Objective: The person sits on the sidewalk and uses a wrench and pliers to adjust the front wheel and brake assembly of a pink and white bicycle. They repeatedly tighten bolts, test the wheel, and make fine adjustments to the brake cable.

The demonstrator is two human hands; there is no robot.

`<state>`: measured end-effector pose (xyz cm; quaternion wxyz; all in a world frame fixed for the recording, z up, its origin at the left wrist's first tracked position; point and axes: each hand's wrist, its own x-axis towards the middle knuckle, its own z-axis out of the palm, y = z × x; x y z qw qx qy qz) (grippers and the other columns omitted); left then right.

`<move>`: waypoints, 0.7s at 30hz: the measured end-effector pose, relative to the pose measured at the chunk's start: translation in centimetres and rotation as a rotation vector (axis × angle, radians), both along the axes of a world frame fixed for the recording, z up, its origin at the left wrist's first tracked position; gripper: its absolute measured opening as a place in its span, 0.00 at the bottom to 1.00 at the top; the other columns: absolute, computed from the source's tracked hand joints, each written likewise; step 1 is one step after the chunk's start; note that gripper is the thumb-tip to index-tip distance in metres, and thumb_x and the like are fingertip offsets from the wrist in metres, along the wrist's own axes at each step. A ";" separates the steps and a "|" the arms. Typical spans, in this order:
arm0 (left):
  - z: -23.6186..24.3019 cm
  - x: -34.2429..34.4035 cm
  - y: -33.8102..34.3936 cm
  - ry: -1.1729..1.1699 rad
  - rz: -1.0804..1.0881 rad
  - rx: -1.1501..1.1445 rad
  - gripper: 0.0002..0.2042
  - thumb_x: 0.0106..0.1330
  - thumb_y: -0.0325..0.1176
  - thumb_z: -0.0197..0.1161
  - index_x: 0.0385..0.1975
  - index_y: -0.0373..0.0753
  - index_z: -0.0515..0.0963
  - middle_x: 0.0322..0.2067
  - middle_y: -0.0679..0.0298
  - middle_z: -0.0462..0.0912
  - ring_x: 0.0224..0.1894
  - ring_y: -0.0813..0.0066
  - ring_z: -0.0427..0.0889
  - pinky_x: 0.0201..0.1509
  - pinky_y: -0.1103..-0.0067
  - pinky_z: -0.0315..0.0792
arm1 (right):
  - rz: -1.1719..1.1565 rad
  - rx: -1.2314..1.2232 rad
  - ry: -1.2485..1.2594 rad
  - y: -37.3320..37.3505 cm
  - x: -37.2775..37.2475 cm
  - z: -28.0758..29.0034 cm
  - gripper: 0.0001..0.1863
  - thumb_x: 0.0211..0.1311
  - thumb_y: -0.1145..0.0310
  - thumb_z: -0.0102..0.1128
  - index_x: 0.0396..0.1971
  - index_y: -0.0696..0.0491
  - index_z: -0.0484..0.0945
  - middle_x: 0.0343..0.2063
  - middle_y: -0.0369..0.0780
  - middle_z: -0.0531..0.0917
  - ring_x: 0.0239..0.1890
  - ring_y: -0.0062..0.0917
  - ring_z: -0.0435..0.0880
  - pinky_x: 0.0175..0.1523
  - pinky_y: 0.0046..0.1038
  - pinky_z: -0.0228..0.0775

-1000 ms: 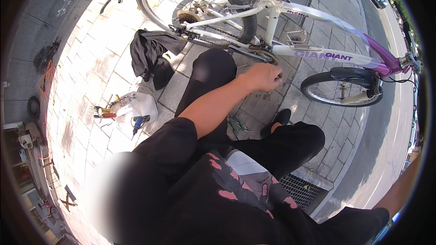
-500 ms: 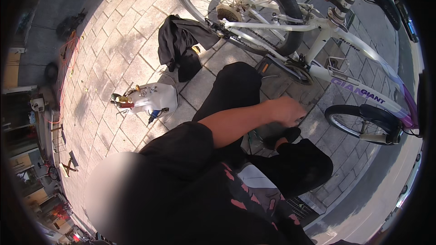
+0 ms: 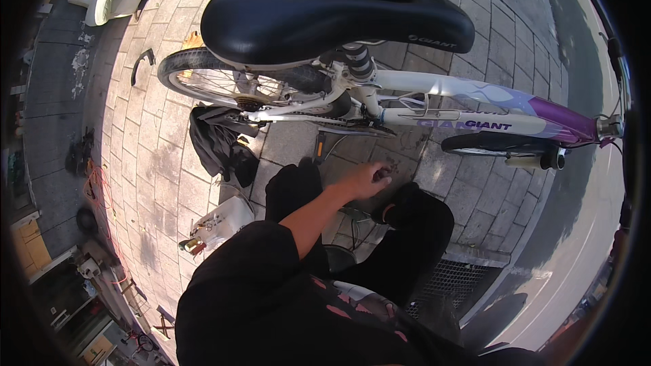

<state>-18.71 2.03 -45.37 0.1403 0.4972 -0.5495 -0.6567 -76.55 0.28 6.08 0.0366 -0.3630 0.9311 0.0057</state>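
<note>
My left hand (image 3: 370, 178) is closed, its fingers curled in above the paving. Whatever it may hold is hidden. Beyond it stands a white and purple bicycle (image 3: 447, 88), its black saddle (image 3: 339, 20) large at the top and its rear wheel (image 3: 196, 74) at the upper left. The front wheel (image 3: 491, 144) lies right of my hand. A black pedal with an orange reflector (image 3: 319, 148) is near my knee. At the lower right edge, a dim brownish shape may be my right forearm; the fingers of that hand do not show, near the bicycle's handlebar (image 3: 614, 47).
A black cloth (image 3: 220, 142) lies on the paving beside the rear wheel. Left of my sleeve is a whitish container (image 3: 227, 220) with small parts and tools on it. A curved black piece (image 3: 141, 66) lies farther off. A metal grate (image 3: 451, 281) is near my foot.
The bicycle has come more upright, its saddle now large in the upper part of the view. The view has shifted. My left hand remains low over the paving, fingers curled.
</note>
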 end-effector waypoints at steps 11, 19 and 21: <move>33.3 7.9 -1.6 0.123 -0.024 -0.171 0.20 0.72 0.36 0.74 0.58 0.34 0.81 0.44 0.58 0.91 0.48 0.70 0.90 0.55 0.74 0.81 | -0.245 0.002 -0.089 2.7 13.9 0.3 0.21 0.64 0.55 0.66 0.35 0.62 0.81 0.17 0.42 0.80 0.15 0.33 0.81 0.23 0.40 0.74; 43.5 16.3 -10.6 0.220 0.574 -0.551 0.11 0.80 0.29 0.64 0.55 0.31 0.79 0.37 0.58 0.89 0.41 0.74 0.88 0.49 0.77 0.82 | -0.258 -0.072 -0.094 5.1 18.1 -2.1 0.24 0.60 0.55 0.67 0.33 0.67 0.84 0.28 0.55 0.88 0.29 0.48 0.90 0.41 0.47 0.81; 42.7 19.6 -12.0 0.211 0.707 -0.495 0.13 0.80 0.31 0.66 0.55 0.28 0.78 0.37 0.61 0.89 0.38 0.78 0.87 0.46 0.81 0.81 | -0.278 -0.034 -0.094 6.8 15.6 -4.5 0.24 0.59 0.55 0.66 0.33 0.68 0.83 0.27 0.54 0.87 0.27 0.46 0.90 0.37 0.46 0.80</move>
